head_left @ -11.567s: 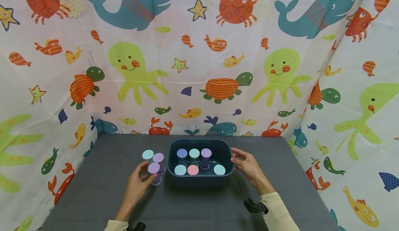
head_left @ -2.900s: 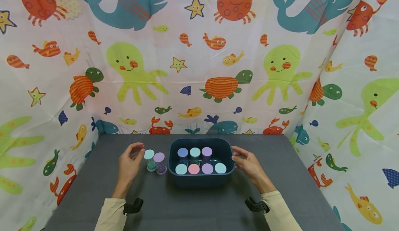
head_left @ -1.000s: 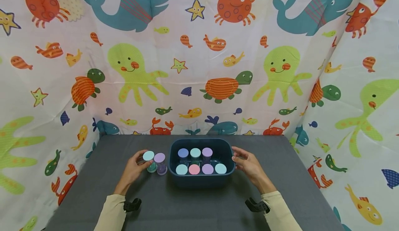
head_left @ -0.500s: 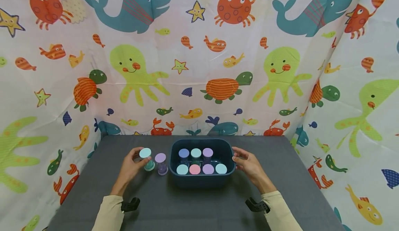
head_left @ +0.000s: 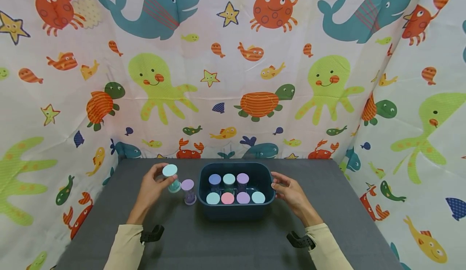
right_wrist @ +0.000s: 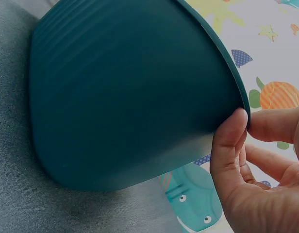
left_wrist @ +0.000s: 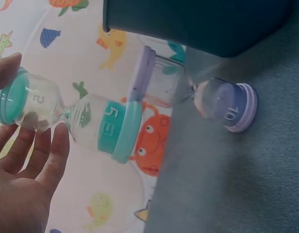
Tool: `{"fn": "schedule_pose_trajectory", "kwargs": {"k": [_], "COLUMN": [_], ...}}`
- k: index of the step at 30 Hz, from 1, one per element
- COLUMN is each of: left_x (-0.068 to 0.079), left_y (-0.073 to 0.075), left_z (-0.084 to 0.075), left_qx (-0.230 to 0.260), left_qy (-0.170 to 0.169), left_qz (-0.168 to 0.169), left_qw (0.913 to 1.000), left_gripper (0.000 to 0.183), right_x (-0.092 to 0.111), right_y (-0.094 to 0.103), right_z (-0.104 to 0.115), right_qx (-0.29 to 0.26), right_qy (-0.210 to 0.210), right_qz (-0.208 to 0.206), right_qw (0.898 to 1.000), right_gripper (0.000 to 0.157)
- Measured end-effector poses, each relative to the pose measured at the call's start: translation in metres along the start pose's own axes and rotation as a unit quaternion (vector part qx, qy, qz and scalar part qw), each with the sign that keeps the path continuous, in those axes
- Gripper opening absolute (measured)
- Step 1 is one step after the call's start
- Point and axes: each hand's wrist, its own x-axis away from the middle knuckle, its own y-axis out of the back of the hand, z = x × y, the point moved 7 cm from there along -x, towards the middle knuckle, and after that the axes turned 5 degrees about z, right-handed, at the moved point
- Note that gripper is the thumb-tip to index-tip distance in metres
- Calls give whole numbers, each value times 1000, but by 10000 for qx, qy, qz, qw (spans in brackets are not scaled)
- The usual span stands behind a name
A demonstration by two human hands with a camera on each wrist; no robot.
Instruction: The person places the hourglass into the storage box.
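My left hand point(head_left: 150, 186) holds a teal-capped hourglass point(head_left: 170, 170) raised over the table, left of the bin. In the left wrist view, a "5" shows on that hourglass point(left_wrist: 108, 125), and teal sand lies in its lower bulb. A purple-capped hourglass point(head_left: 188, 185) marked "10" stands upright on the table between the held one and the bin. With thumb and fingertips my right hand point(head_left: 293, 194) pinches the right rim of the dark teal bin point(head_left: 236, 212). In the right wrist view the thumb presses the outside of the bin wall point(right_wrist: 135, 97).
Inside the bin stand several hourglasses in two rows: a blue-capped one point(head_left: 214, 179), a pink-capped one point(head_left: 227, 198), and others with purple or light teal caps. The bin sits on a grey table point(head_left: 233, 245). A printed sea-animal curtain point(head_left: 225, 112) rises behind the table and at both sides.
Earlier my left hand released a purple-capped hourglass, now in the bin's front row. Since then it has gripped the teal-capped hourglass and lifted it up and leftward. My right hand has stayed at the rim.
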Motion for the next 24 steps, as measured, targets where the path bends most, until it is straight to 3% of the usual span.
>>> {"fn": "schedule_pose_trajectory", "kwargs": {"k": [2, 9, 15, 24], "left_x": [0, 11, 1, -4], "left_y": [1, 6, 7, -1], "left_z": [-5, -49, -42, -65], "left_qx": [-5, -27, 170, 501], "left_qy": [-14, -104, -240, -314], "left_qz": [-10, 7, 4, 58], "left_qw": [10000, 9999, 9996, 9982], "left_gripper": [59, 55, 58, 59], "right_x": [0, 0, -1, -2], "right_y": [0, 0, 0, 0], "right_z": [0, 0, 0, 0], "right_qx": [-5, 30, 41, -6], "right_qy": [9, 4, 19, 5], "right_qz": [5, -48, -34, -37], "right_qw": [10000, 10000, 10000, 10000], "right_gripper": [45, 45, 45, 45]}}
